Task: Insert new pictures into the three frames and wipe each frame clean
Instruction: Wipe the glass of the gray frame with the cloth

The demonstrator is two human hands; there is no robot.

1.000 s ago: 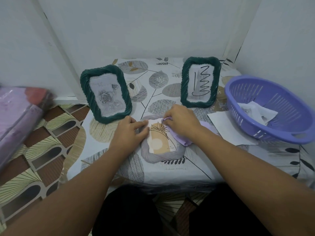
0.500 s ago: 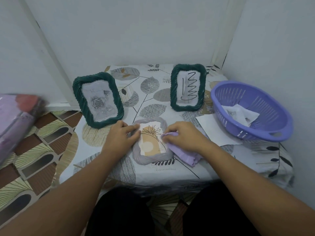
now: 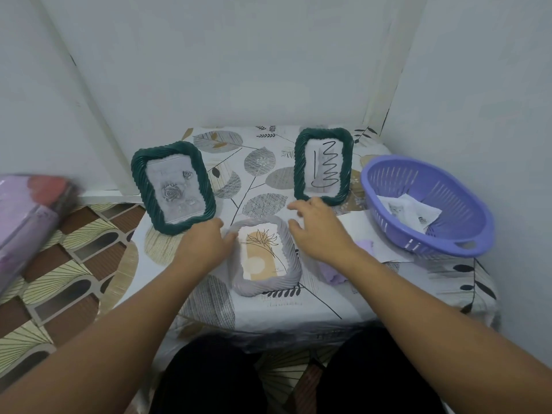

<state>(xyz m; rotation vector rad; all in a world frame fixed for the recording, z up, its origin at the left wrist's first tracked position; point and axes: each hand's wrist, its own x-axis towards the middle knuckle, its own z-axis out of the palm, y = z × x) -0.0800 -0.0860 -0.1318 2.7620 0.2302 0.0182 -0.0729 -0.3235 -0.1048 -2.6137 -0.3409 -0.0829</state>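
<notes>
Lying flat near the front edge of the small table point(image 3: 209, 306), the grey rope-edged frame point(image 3: 265, 283) holds a picture of a line-drawn flower over tan shapes point(image 3: 263, 255). The left hand point(image 3: 203, 249) rests against the frame's left rim, fingers curled together at the upper left corner; whether they actually clamp the rim cannot be told. The right hand point(image 3: 321, 231) hovers just beside the frame's upper right corner, fingers loosely spread and bent, holding nothing.

A lilac cloth point(image 3: 334, 273) lies crumpled on the tablecloth under the right wrist, partly hidden by the forearm. A sheet of white paper point(image 3: 385, 249) lies next to it, running under the edge of the purple slotted basket point(image 3: 448, 234) at the table's right side. Loose pictures point(image 3: 409, 212) lie inside the basket, one showing what looks like a kitten.

Two dark green rope-edged frames stand behind. The left green frame point(image 3: 173, 188) leans back and shows a grey rose print. The right green frame point(image 3: 324, 165) stands farther back, with a black zigzag drawing behind its glass.

At the far left, a blurred pink and lilac wrapped bundle point(image 3: 27, 219) sits above the patterned floor point(image 3: 68, 264). Dark trouser legs point(image 3: 209, 380) show below the table's edge.
</notes>
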